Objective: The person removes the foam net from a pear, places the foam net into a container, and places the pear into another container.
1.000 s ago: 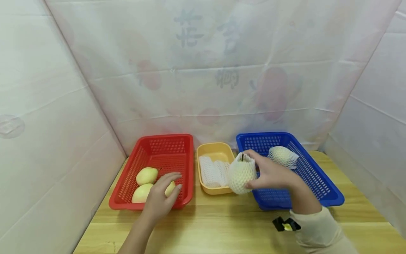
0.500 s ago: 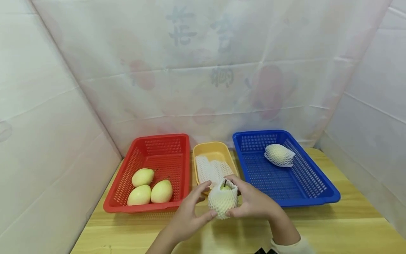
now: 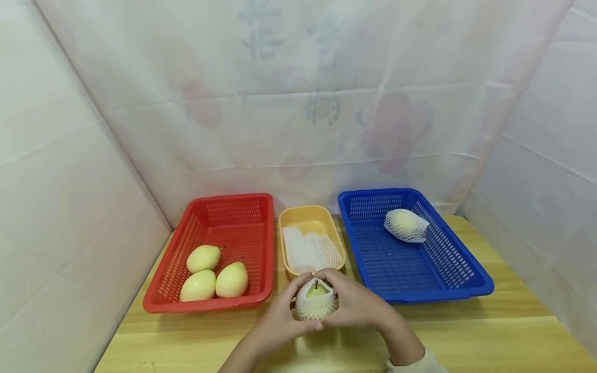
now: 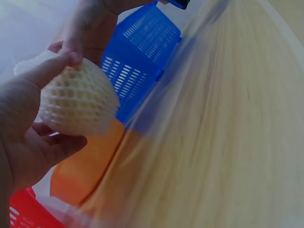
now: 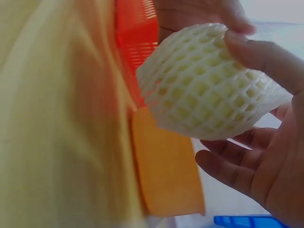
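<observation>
A pale yellow pear [image 3: 316, 305] in a white foam net sleeve is held above the table in front of the yellow tray [image 3: 285, 211]. Its stem and top show through the sleeve's open end in the head view. My left hand [image 3: 279, 318] curls round its left side, thumb at the front. From the right, my right hand [image 3: 356, 305] grips it too, and the two thumbs nearly meet. Both wrist views show the netted pear [image 4: 78, 97] between thumb and fingers. Spare foam net sleeves [image 3: 310, 251] lie in the tray.
On the left, a red basket [image 3: 268, 248] holds several bare pears [image 3: 231, 280]. A blue basket [image 3: 392, 269] stands at the right with another netted pear [image 3: 406, 225] near its back right. White cloth walls [image 3: 298, 129] enclose the back and sides of the wooden table [image 3: 186, 342].
My right hand has brought the netted pear from beside the blue basket to the front middle. My left hand has left the red basket and come round the pear.
</observation>
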`<state>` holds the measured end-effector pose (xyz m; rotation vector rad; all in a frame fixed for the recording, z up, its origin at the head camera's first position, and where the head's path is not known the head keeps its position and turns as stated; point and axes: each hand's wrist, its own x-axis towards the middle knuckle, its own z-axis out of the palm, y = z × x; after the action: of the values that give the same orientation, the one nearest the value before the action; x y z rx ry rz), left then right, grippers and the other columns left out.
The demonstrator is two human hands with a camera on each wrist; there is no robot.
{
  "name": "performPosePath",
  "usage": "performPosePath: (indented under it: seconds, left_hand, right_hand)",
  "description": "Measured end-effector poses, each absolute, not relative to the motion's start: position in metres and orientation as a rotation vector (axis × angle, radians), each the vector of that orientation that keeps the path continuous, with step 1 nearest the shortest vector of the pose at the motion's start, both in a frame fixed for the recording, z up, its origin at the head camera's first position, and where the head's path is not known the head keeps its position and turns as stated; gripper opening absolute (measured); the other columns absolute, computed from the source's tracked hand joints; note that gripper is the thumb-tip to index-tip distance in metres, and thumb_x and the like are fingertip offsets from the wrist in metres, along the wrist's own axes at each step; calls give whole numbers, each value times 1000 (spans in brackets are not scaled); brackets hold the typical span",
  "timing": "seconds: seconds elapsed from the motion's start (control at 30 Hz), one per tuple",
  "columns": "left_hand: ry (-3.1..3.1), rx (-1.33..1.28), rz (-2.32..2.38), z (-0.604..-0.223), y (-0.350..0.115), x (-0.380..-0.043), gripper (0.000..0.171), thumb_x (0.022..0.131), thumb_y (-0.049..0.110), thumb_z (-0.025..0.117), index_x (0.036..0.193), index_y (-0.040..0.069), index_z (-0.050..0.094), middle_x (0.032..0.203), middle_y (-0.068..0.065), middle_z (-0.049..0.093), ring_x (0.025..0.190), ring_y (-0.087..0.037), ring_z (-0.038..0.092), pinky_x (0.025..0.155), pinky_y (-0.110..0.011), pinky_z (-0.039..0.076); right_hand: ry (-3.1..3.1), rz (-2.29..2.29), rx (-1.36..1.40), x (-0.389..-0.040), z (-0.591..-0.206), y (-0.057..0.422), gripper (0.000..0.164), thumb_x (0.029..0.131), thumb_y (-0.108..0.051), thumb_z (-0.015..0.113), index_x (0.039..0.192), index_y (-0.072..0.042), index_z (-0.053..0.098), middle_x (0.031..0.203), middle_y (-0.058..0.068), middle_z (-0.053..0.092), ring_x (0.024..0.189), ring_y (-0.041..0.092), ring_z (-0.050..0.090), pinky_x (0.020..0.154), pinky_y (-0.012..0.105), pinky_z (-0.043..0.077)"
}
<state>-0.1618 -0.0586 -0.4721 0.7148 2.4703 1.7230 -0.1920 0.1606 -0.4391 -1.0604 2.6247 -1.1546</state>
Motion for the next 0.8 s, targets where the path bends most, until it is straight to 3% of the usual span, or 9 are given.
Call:
performPosePath:
  seconds: [0.3, 0.8]
  left_hand:
    - [2553, 700, 1574, -490, -63, -169, 88, 69, 47, 87, 144, 28, 46, 133, 3, 56, 116, -15, 56, 93, -28, 49]
    - [2524, 674, 1525, -491, -65, -168, 80, 71, 48, 85, 140, 30, 50, 133, 6, 55, 114, -13, 56, 90, -26, 50]
  right_hand:
    - [2648, -997, -996, -195, -451, 153, 72, 66, -38, 88, 126, -37, 49, 121, -13, 55, 101, 7, 56, 82, 27, 50]
    - [2555, -960, -982, -195, -448, 157, 67, 73, -50, 83, 129, -33, 50, 125, -11, 56, 112, 9, 55, 91, 33, 50]
